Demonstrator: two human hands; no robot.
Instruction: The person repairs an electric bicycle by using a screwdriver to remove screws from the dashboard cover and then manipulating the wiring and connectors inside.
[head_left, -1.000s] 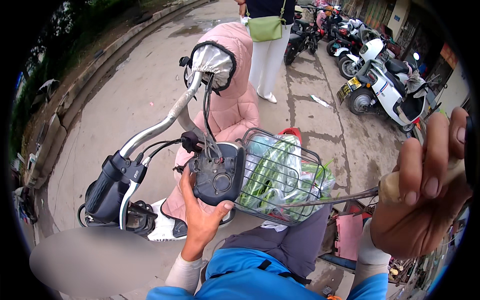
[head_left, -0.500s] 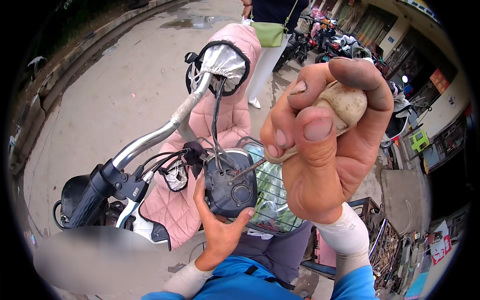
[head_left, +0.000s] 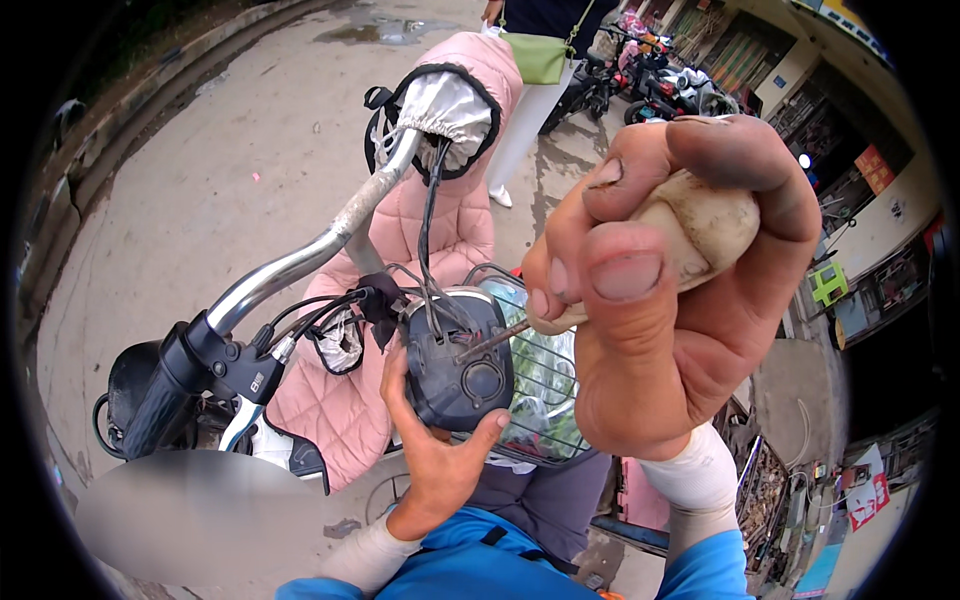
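Observation:
Raised close to the camera, my right hand (head_left: pixel 680 290) is closed around the pale, dirt-stained handle (head_left: pixel 705 228) of a screwdriver. Its thin shaft (head_left: pixel 495 342) reaches left and down, with the tip at the black housing, beside an opening where wires enter. That rounded black plastic housing (head_left: pixel 440 378), apparently the back of a headlight, is gripped from below by my left hand (head_left: pixel 440 465), thumb on the right and fingers on the left. Dark cables (head_left: pixel 430 240) run from the housing up toward the handlebar (head_left: pixel 335 235). Whether the tip sits on a screw is too small to tell.
A wire basket (head_left: pixel 550 390) with plastic-wrapped greens stands right of the housing. A pink quilted cover (head_left: pixel 445 220) hangs from the handlebar; a black grip (head_left: pixel 165 400) and brake lever are at left. One person with a green bag (head_left: pixel 540 58) stands beyond, near parked motorbikes (head_left: pixel 680 85).
My right hand has shifted slightly right and closer to the camera, the screwdriver still in it. The housing, handlebar and left hand sit slightly further left in the picture.

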